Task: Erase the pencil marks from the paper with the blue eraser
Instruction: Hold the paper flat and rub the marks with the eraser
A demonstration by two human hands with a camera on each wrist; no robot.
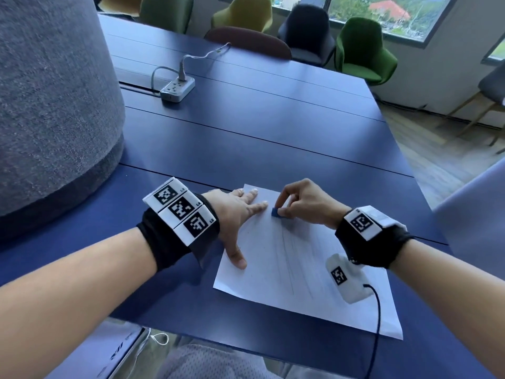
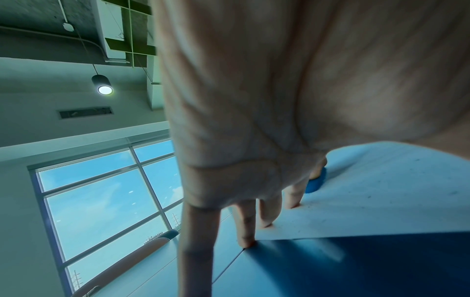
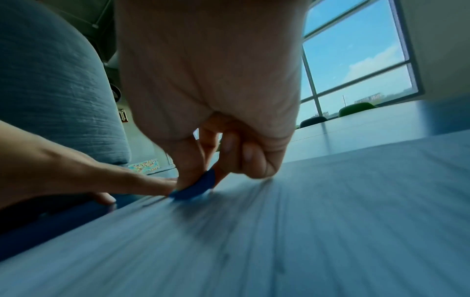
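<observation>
Blue eraser (image 1: 275,211) pinched by right hand (image 1: 306,203) on streaked white paper (image 1: 300,269); left hand (image 1: 235,214) flat, fingers spread.

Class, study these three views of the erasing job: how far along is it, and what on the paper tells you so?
Done: the blue eraser is picked up, pinched in the right hand; the left hand presses flat on the paper, steadying it. In hand: the eraser touches the sheet near its far edge. Left: long faint pencil marks cover most of the page, so most of the erasing seems to remain.
</observation>
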